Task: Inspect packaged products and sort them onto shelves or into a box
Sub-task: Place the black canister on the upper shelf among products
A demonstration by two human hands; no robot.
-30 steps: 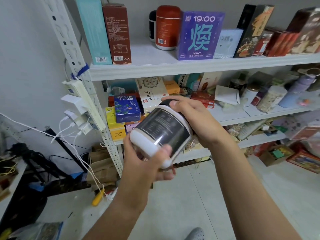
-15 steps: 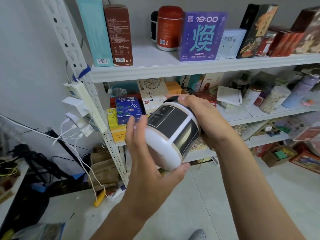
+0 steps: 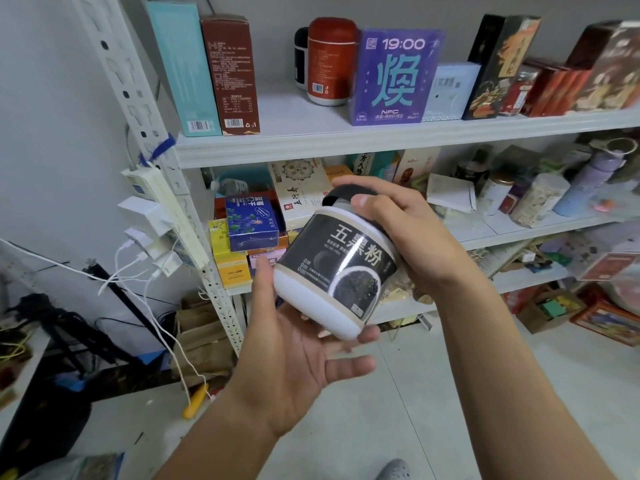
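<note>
A white jar (image 3: 337,268) with a black label and a dark lid is tilted in front of the shelves, its lid pointing up and away. My right hand (image 3: 405,233) grips it around the lid end. My left hand (image 3: 298,351) cups the white bottom, thumb up along the left side, fingers spread under it. The label's front with large characters faces me. The white metal shelf unit (image 3: 311,147) stands behind, packed with boxes and jars.
The top shelf holds a teal box (image 3: 183,67), a brown box (image 3: 230,74), a red canister (image 3: 330,60) and a purple box (image 3: 398,74). A power strip (image 3: 162,206) with chargers and cables hangs on the left upright. Cardboard boxes (image 3: 550,306) sit on the floor at right.
The jar has been turned in my hands so the label's front now faces me. My left hand slid from the jar's side to under its bottom.
</note>
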